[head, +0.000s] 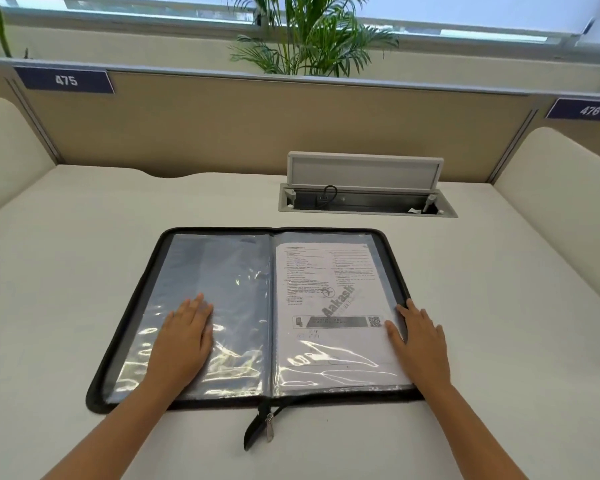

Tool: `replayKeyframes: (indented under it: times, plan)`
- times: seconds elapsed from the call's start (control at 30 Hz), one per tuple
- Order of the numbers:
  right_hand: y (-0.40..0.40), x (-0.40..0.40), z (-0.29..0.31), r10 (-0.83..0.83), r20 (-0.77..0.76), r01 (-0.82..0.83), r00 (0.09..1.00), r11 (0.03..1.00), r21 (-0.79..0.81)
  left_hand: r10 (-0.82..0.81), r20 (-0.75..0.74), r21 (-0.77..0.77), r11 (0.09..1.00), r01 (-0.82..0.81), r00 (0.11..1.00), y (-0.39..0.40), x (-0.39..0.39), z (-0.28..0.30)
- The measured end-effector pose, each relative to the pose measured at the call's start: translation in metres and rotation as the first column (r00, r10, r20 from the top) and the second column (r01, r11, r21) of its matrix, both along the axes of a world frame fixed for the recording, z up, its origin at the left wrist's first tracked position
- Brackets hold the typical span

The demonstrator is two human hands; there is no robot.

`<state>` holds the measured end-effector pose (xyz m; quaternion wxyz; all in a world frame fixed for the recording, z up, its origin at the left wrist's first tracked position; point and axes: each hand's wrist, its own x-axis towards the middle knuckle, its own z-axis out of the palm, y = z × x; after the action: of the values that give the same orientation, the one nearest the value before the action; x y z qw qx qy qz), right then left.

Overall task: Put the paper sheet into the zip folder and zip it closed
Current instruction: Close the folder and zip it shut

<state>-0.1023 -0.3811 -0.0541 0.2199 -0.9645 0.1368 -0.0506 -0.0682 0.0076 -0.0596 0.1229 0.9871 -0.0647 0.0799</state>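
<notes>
Desk [84, 237] bears open zip folder [125, 341] (print illegible).

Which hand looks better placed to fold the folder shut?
Probably the right hand: it rests at the outer edge of the folder, beside the paper. The left hand lies flat mid-sleeve, away from any edge.

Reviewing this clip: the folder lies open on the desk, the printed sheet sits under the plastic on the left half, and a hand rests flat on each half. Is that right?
Not quite. The head view shows the printed sheet under the plastic on the right half of the folder, not the left. The rest holds: the folder lies open on the desk, with the left hand and right hand flat on either half.
</notes>
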Motion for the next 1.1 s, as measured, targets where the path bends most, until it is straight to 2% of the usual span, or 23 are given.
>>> replayKeyframes:
  times: [0.13,0.27,0.33,0.4,0.43,0.53,0.7,0.93,1.1]
  plan:
    - [0.0,0.0,-0.004,-0.001,0.003,0.001,1.0,1.0,-0.004,0.142,0.097,-0.01,0.99,-0.142,0.985,0.001,-0.002,0.006]
    - [0.0,0.001,-0.003,-0.009,0.014,0.009,1.0,1.0,-0.006,0.29,0.132,-0.056,0.957,-0.285,0.948,0.002,-0.001,0.003]
    - [0.0,0.0,-0.002,-0.011,0.014,0.012,1.0,1.0,-0.011,0.432,0.091,-0.202,0.89,-0.408,0.897,0.005,0.002,0.003]
    - [-0.001,0.001,-0.001,-0.013,0.012,0.013,1.0,1.0,-0.012,0.561,0.033,-0.375,0.774,-0.51,0.827,0.008,0.008,0.007]
    - [-0.001,0.001,-0.001,-0.012,0.012,0.013,1.0,1.0,-0.014,0.597,0.029,-0.402,0.741,-0.537,0.802,0.009,0.009,0.009]
    - [0.0,0.001,-0.001,-0.016,0.023,0.015,1.0,1.0,0.005,0.608,-0.009,-0.345,0.743,-0.573,0.794,0.011,0.01,0.009]
    - [-0.001,0.0,-0.001,-0.011,0.038,0.011,0.999,1.0,0.006,0.589,-0.086,-0.159,0.788,-0.595,0.803,0.021,0.014,0.007]
    - [0.0,0.0,-0.001,-0.014,0.036,0.013,0.999,1.0,0.006,0.698,-0.154,-0.148,0.684,-0.714,0.7,0.043,0.016,0.019]
    - [0.0,0.002,-0.001,-0.015,0.028,0.016,0.999,1.0,-0.018,0.717,-0.413,-0.197,0.531,-0.824,0.561,0.067,0.039,0.031]
